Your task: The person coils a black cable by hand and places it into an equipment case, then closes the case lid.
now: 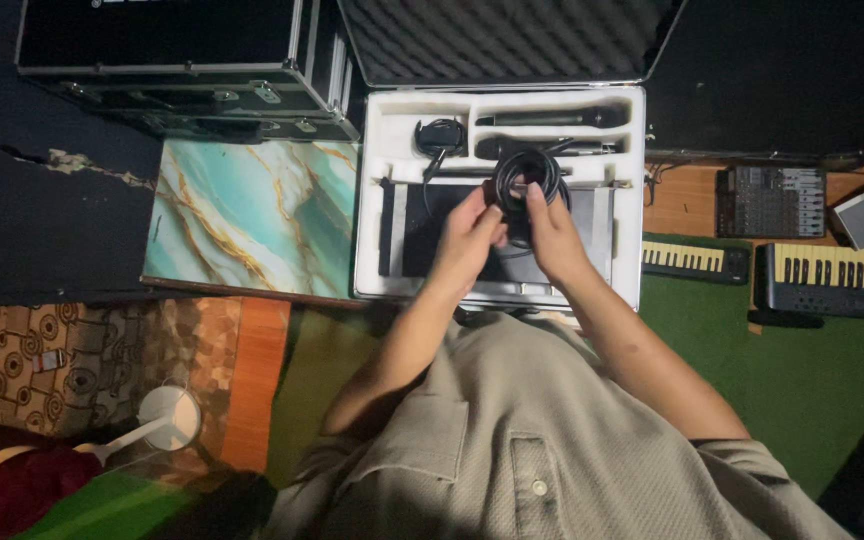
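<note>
My left hand point(469, 237) and my right hand point(553, 232) both grip a coiled black cable point(528, 172), held just above an open case point(372, 190) lined with white foam. In the foam lie two black microphones point(552, 119), a small coiled lead point(440, 134) and a flat black receiver unit point(422, 235) under my hands. The lid point(492, 40), lined with dark ridged foam, stands open at the back.
A marbled teal board point(252, 215) lies left of the case, with black flight cases point(172, 60) behind it. To the right are a small mixer point(770, 200) and two keyboards point(837, 278) on green carpet. A white ladle-like object point(167, 420) rests at lower left.
</note>
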